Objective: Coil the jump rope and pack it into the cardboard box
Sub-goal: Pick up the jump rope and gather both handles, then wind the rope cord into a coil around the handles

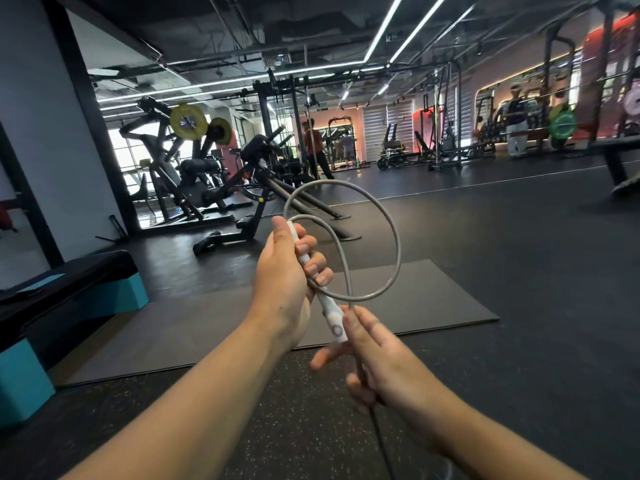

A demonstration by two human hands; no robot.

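Note:
My left hand (290,271) grips the white handle (333,318) of the jump rope upright in front of me, fingers curled round it. The grey rope (394,237) rises from the handle's top and forms one round loop to the right of that hand. The loop's lower end comes down to my right hand (381,358), which pinches the rope just below the handle's base. From the right hand the rope hangs down toward the floor. No cardboard box is in view.
A dark exercise mat (433,299) lies on the rubber floor ahead. A black and teal step platform (69,306) stands at the left. Weight machines (194,168) fill the back left. People stand far off by the racks (516,126).

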